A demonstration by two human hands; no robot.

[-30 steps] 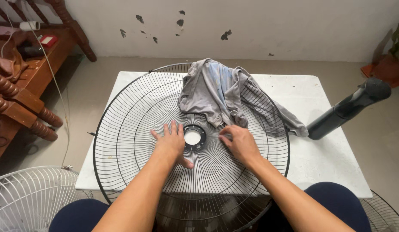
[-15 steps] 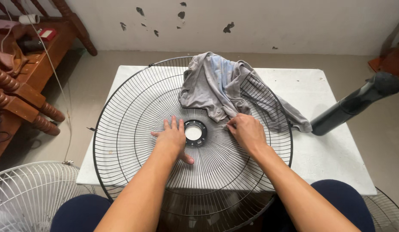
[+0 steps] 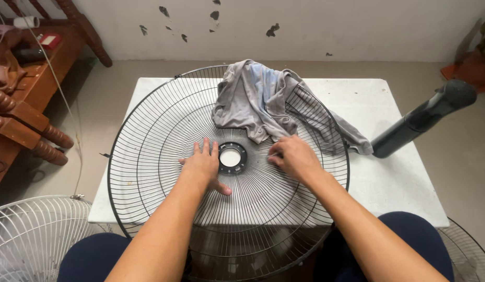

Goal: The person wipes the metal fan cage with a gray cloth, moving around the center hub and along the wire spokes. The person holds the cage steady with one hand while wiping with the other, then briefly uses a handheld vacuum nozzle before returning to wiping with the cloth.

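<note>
A black wire fan guard (image 3: 164, 151), round and domed, lies flat on a white table (image 3: 388, 183), its near rim overhanging the table edge above the person's lap. At its middle sits a black hub ring (image 3: 231, 157) with an open centre. The left hand (image 3: 203, 167) rests palm down on the wires just left of the ring, fingers spread flat and holding nothing, the thumb pointing toward the near edge. The right hand (image 3: 292, 156) rests on the wires right of the ring, fingers curled in and narrow, their tips at the lower hem of a crumpled grey cloth (image 3: 255, 102); whether they pinch the cloth cannot be told. The cloth lies heaped over the far right part of the guard, one end trailing onto the table. A dark cylindrical post (image 3: 420, 119) lies slanted across the table's right edge. A white fan guard (image 3: 33, 235) lies on the floor at lower left, and a wooden bench (image 3: 23, 104) stands at far left.
</note>
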